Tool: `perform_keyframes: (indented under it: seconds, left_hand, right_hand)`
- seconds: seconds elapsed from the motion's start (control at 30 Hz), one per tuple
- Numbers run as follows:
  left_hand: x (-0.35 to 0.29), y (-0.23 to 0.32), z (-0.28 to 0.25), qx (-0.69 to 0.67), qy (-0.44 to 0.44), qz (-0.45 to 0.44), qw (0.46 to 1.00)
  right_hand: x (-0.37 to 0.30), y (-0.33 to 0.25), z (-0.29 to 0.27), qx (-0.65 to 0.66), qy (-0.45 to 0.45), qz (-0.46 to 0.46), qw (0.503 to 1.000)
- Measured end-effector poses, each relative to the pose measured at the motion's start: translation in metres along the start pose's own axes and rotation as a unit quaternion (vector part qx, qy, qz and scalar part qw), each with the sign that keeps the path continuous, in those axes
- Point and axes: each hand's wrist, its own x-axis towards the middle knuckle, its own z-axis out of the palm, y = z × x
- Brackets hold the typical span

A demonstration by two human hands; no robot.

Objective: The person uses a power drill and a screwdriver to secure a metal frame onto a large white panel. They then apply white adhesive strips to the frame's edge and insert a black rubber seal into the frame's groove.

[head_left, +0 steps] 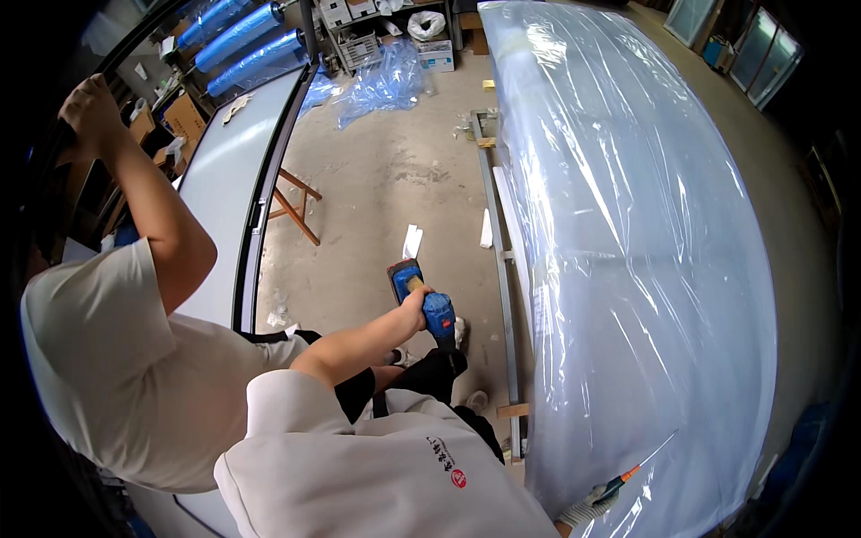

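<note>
My bare left hand [416, 305] is closed round the handle of a blue cordless drill [439, 316], held above the floor in front of my legs. The drill's battery end points away from me. At the lower right, my right hand [585, 507] wears a pale striped work glove and grips a screwdriver [613, 487]. Its handle is dark green and orange, and its long thin shaft points up and to the right. That hand is over the near end of a large stack wrapped in clear plastic film [628, 269]. Whether it touches the film I cannot tell.
A co-worker [152, 359] stands close on my left, one arm raised to a dark frame. Beyond is a pale panel [238, 143] with dark edging, on a wooden trestle [296, 206]. Blue film rolls [238, 40] and crumpled blue film [386, 85] lie farther off. A metal rail [502, 296] runs beside the stack.
</note>
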Motion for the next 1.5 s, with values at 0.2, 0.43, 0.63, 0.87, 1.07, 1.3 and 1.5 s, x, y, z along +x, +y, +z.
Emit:
perform_keyframes:
  seconds: [0.2,0.43,0.63,0.87,1.07,1.3,1.5]
  left_hand:
    - [0.076,0.135,0.011,0.008,-0.003,-0.03,1.0]
    - [0.135,0.281,0.025,0.004,-0.057,-0.076,0.995]
    - [0.132,0.408,0.056,0.02,-0.099,-0.069,0.992]
    - [0.192,0.544,0.089,0.102,-0.101,0.031,0.989]
    - [0.201,0.669,0.139,0.245,-0.058,0.122,0.96]
    - [0.193,0.814,0.239,0.309,-0.072,0.238,0.918]
    - [0.21,0.945,0.379,0.425,-0.176,0.322,0.827]
  right_hand:
    - [0.022,-0.102,0.151,0.092,-0.112,-0.032,0.989]
    - [0.04,-0.259,0.374,0.12,-0.153,-0.018,0.981]
    - [0.067,-0.308,0.529,0.046,-0.208,-0.143,0.967]
    - [0.109,-0.363,0.713,-0.038,-0.151,-0.154,0.976]
    - [0.17,-0.46,0.881,-0.054,-0.123,-0.155,0.979]
    - [0.257,-0.597,1.069,-0.113,-0.078,-0.265,0.955]
    - [0.322,-0.677,1.221,-0.216,0.004,-0.179,0.96]
